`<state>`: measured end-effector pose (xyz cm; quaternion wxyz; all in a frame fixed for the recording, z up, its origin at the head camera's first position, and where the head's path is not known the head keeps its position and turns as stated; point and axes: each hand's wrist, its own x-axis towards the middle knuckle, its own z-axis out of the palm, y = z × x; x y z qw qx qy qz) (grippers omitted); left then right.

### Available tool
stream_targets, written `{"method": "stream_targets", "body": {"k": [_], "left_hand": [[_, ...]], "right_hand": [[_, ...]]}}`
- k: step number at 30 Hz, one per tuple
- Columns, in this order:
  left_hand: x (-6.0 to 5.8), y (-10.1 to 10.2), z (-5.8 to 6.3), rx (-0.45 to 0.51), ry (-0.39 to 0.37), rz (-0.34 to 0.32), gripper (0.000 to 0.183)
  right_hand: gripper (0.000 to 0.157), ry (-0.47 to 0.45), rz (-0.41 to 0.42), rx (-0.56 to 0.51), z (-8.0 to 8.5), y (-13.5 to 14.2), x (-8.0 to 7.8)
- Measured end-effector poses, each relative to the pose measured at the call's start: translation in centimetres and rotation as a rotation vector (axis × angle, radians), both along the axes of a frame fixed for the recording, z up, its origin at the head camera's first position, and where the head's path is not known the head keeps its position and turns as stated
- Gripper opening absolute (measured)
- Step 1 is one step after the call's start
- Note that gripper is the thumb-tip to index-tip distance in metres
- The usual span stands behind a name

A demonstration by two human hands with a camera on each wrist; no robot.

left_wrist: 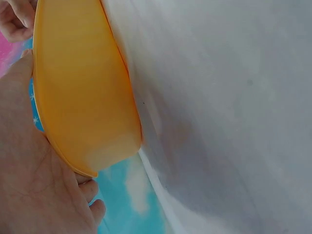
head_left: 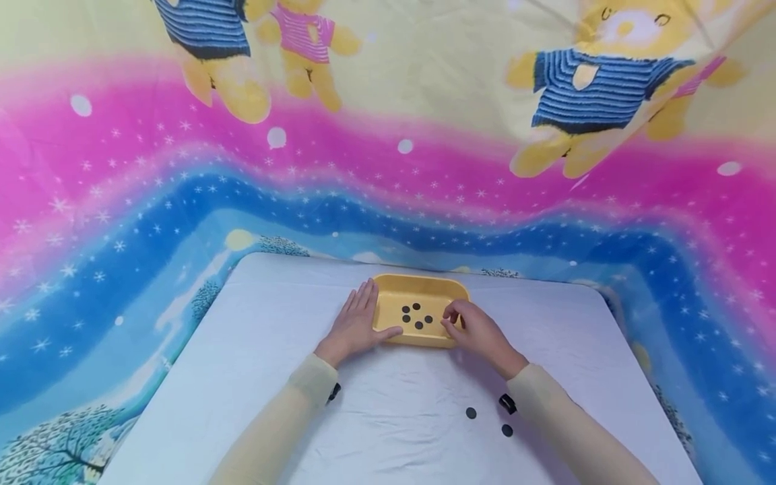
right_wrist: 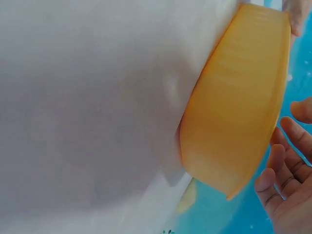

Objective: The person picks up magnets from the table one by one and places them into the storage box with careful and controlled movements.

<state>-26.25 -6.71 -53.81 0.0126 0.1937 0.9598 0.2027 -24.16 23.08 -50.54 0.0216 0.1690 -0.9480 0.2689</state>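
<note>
A yellow rectangular tray (head_left: 418, 281) stands on the white-covered table, with several small dark round discs (head_left: 416, 306) lying on its floor. My left hand (head_left: 354, 330) rests against the tray's left end, fingers straight along the rim and thumb laid over the front edge. Over the right end of the tray is my right hand (head_left: 479, 331), its fingers loosely bent. In the right wrist view the thumb and index finger (right_wrist: 295, 131) of that hand are slightly apart, and no disc shows between them.
Two more dark discs, one (head_left: 471, 413) a little left of the other (head_left: 507, 430), lie on the white cloth (head_left: 388, 431) near the right forearm. A patterned curtain (head_left: 388, 175) with bears and snowflakes hangs behind and beside the table. Small black devices (head_left: 508, 404) sit at the wrists.
</note>
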Motion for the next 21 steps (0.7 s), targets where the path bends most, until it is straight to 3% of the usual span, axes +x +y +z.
{"method": "stream_targets", "body": {"k": [15, 21], "left_hand": [[0.0, -0.3, 0.2, -0.015, 0.001, -0.001, 0.125], [-0.1, -0.1, -0.1, -0.010, 0.007, -0.009, 0.123]], "right_hand": [[0.019, 0.076, 0.002, -0.075, -0.6, 1.3, 4.6], [0.019, -0.005, -0.017, -0.062, -0.9, 1.8, 6.5]]}}
